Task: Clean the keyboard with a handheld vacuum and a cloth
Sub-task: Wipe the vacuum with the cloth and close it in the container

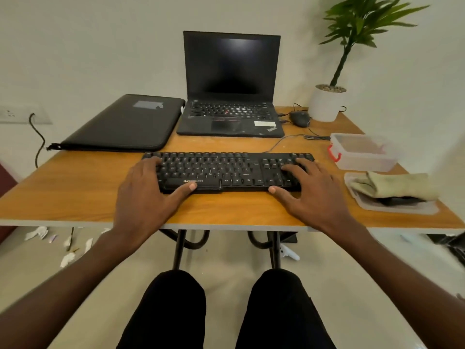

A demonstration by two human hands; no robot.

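A black wired keyboard (226, 170) lies across the middle of the wooden table (75, 187), close to the front edge. My left hand (143, 195) rests flat on its left end, fingers spread over the keys and the thumb against the front edge by the space bar. My right hand (309, 195) lies the same way on the right end, over the number pad. A pale yellow-green cloth (392, 186) sits folded on a clear plastic lid (372, 204) at the right, with something dark under it. No handheld vacuum is plainly visible.
Behind the keyboard stands an open black laptop (230, 96), with a black sleeve (125, 124) to its left and a mouse (299, 118) to its right. A clear box with a red clasp (362, 152) and a potted plant (325, 104) occupy the right side. Paper scraps litter the floor.
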